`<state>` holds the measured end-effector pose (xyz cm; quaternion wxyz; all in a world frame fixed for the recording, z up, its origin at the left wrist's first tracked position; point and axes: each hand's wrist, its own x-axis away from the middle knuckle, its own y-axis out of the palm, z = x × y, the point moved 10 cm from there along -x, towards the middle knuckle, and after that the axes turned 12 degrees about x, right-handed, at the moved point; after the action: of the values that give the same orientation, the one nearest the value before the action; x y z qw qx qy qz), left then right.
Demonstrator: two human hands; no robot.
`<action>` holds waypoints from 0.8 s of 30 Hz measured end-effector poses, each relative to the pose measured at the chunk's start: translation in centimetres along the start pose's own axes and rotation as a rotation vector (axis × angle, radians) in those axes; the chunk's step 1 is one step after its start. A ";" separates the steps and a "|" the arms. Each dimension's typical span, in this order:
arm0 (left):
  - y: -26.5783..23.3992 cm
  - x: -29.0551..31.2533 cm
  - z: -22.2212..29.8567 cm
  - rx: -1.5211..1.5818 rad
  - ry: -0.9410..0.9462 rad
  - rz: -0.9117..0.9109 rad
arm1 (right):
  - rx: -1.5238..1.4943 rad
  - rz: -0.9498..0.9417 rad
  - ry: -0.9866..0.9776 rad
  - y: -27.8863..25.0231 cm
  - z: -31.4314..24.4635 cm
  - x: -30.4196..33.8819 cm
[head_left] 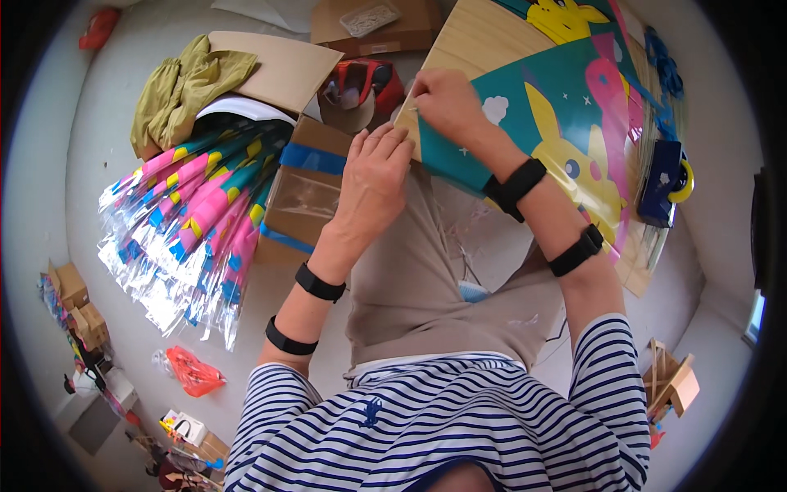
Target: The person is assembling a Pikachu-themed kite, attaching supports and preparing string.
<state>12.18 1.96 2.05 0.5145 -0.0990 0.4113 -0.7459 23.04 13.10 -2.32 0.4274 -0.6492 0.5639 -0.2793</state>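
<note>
My left hand (373, 182) is at the near left edge of a wooden board (463, 41), its fingers pressed together and bent. What lies under its fingertips is hidden. Just beyond and to the right, my right hand (449, 102) is closed with the fingers curled in, over the corner of a glossy teal sheet (500, 107). Whatever it pinches is too small to make out. A yellow cartoon figure (574, 164) and a pink band are printed on the sheet, which lies over the board and hangs past its near edge.
Left stands a cardboard box (299, 197) with blue tape, beside a fanned bundle of shiny printed film (193, 213) and an olive garment (184, 90). A red bag and cap (352, 94) lie beyond. On the right are a tape dispenser (662, 184) and blue ribbon (666, 66).
</note>
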 end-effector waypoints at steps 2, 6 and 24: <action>0.2 -0.5 -0.3 -0.034 0.015 0.000 | 0.027 -0.015 0.075 -1.9 1.7 0.9; 1.4 -2.0 -0.5 -0.090 0.054 -0.018 | 0.106 -0.076 0.101 -2.9 2.0 3.0; 3.5 -2.5 -0.9 -0.130 0.044 -0.129 | 0.282 -0.076 0.066 -3.6 5.2 8.8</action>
<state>15.18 4.08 -0.36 0.4487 -0.1419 0.4629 -0.7512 31.03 5.81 -2.68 0.4848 -0.5939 0.5079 -0.3928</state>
